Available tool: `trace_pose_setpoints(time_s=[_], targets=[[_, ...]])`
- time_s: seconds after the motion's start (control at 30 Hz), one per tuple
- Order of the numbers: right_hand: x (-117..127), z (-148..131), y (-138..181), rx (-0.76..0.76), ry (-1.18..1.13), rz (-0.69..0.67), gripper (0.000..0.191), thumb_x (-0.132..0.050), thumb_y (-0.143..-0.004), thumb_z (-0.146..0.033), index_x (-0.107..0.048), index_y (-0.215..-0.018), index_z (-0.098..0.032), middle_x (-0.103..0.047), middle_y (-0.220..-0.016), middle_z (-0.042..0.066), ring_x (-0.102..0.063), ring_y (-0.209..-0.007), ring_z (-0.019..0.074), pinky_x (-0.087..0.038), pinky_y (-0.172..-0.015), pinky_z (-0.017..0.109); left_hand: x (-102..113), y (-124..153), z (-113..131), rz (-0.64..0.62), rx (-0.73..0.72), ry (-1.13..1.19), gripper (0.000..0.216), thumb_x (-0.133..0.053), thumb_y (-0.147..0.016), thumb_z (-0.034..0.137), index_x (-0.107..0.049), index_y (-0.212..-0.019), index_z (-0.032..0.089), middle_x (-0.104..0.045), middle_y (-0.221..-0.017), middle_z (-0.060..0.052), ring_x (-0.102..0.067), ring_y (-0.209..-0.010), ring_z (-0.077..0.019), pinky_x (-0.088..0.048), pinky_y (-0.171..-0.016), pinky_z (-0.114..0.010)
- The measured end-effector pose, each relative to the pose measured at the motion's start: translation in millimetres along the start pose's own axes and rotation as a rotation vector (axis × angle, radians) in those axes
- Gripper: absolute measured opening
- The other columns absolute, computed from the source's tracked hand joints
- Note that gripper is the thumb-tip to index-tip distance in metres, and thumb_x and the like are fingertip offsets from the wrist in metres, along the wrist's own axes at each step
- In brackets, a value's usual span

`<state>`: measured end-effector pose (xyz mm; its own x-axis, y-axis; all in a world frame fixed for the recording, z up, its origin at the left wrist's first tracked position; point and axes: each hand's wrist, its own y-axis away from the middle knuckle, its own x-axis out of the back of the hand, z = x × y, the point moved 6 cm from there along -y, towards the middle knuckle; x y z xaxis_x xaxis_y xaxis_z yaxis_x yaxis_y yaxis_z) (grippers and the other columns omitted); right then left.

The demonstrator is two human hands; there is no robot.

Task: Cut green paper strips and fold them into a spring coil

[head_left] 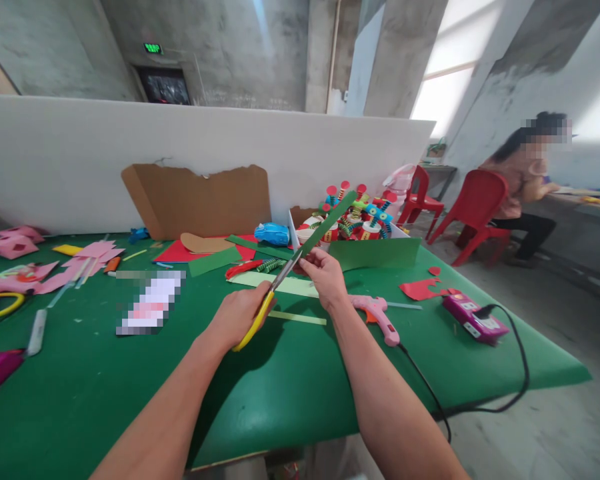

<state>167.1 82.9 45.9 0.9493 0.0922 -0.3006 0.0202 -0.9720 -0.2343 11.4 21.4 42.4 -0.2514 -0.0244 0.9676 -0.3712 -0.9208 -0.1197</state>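
My left hand [243, 310] is closed around the yellow handles of a pair of scissors [257, 320]. The blades point up and away to the right, reaching the near end of a dark green paper strip [333, 220]. Pinched in my right hand [325, 273], this strip slants up to the right above the table. Whether the blades are apart is too small to tell. Below my hands lie a pale green strip [280, 283] and a narrower light green strip [300, 319]. A pink glue gun [377, 313] rests just right of my right wrist.
Behind my hands, a box [294, 233] holds several colourful spring-limbed figures. A purple power strip [475, 320] with a black cord sits at the right. Pink paper pieces [93, 257] and a printed sheet [153, 303] lie left. A person sits beyond a red chair [475, 203].
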Motion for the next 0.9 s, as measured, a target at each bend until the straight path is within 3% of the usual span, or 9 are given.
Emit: trace_pose_setpoints(time_s=[0.9], targets=[[2.2,-0.1,-0.9,-0.009,0.000,0.000,0.034,-0.076,-0.059,-0.035,-0.064,-0.088,-0.021,-0.070,-0.075,-0.001,-0.068,-0.073,0.0180,-0.057,-0.077,0.034,-0.8,0.3,-0.9,0.024,-0.019,0.031,0.024,-0.032,-0.092,0.036,-0.050,-0.098,0.021,-0.063,-0.071,-0.006,-0.059,-0.060,-0.0221,-0.034,-0.056,-0.028]])
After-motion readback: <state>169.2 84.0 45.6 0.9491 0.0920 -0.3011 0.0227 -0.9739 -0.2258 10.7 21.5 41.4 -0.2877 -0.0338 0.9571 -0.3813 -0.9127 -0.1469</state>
